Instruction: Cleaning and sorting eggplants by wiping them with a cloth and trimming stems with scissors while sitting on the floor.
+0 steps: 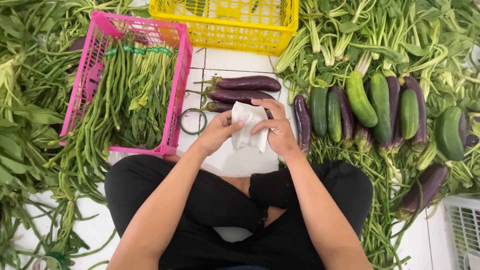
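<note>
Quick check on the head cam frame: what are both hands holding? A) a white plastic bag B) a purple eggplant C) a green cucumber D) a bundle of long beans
A: the left hand and right hand both pinch a white plastic bag between them, above the eggplants lying untouched on the tiled floor.
</note>
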